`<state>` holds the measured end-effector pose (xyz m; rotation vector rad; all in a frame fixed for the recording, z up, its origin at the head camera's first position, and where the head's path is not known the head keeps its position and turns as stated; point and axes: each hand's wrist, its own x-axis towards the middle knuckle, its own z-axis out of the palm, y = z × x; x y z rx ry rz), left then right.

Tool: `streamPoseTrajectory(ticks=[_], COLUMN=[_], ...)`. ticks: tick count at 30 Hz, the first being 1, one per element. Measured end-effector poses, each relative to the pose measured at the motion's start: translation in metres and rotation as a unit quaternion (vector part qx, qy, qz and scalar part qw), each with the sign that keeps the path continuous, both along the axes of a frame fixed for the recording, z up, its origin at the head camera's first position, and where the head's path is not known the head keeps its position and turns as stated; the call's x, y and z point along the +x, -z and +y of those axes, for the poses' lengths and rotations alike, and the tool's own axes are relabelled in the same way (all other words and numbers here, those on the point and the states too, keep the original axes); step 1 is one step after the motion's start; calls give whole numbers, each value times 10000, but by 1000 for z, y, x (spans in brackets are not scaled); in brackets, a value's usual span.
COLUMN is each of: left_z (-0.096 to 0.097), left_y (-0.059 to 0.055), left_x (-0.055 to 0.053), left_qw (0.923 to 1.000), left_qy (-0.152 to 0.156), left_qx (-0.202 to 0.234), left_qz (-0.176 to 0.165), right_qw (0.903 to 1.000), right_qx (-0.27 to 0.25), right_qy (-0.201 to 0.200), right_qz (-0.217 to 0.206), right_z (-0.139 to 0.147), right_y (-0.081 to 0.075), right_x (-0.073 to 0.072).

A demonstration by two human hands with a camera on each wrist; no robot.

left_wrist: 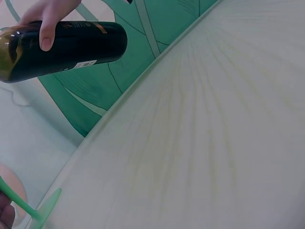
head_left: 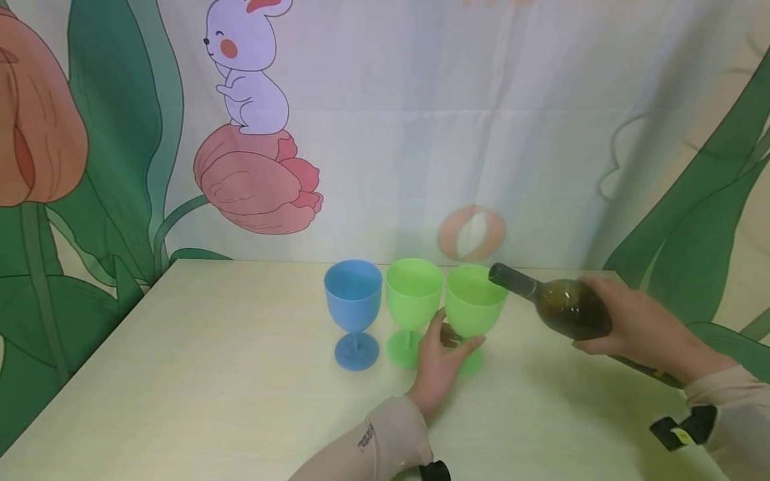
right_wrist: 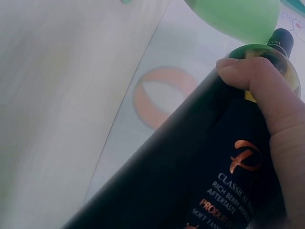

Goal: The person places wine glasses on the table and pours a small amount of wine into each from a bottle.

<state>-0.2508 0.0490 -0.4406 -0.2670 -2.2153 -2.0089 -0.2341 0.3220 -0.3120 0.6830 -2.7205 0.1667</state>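
My right hand (head_left: 650, 327) grips a dark wine bottle (head_left: 571, 308) around its body. The bottle tilts, its neck pointing left and its mouth at the rim of the rightmost green goblet (head_left: 475, 307). That goblet stands upright on the table, and my left hand (head_left: 438, 367) holds it at the stem below the bowl. In the left wrist view only part of its stem and foot (left_wrist: 45, 207) shows, with fingertips beside it. The right wrist view shows my thumb lying across the bottle's dark label (right_wrist: 228, 181). Whether liquid flows cannot be seen.
A second green goblet (head_left: 413, 294) stands just left of the held one, and a blue goblet (head_left: 353, 300) stands left of that. All are near the back edge of the pale table (head_left: 210, 374). Behind hangs a printed curtain (head_left: 385, 133) with a rabbit and flowers.
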Motion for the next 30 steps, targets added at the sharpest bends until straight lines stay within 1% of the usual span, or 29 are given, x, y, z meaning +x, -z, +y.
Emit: streamPoseTrajectory(ticks=[5,8,15,21,30], left_z=[0,0,0,-1,-1], left_y=[-1,-1,-2,-4,-2], left_x=[0,0,1,2,1], left_qw=[10000,10000,10000,9999,9999], left_qy=[-5,-20,-14,7,22], left_qx=[3,-6,-21,24,12], left_qz=[2,7,-47,-141,-119], right_qw=[10000,9999,9999,9999,9996], right_qx=[3,-21,-87,-129,-196], right_qy=[74,43,-42,27,92], right_qz=[-56,-92,-30,-74,-155], right_z=[1,2,5,5,8], right_y=[1,2,7,10,13], right_x=[2,2,3,4,7])
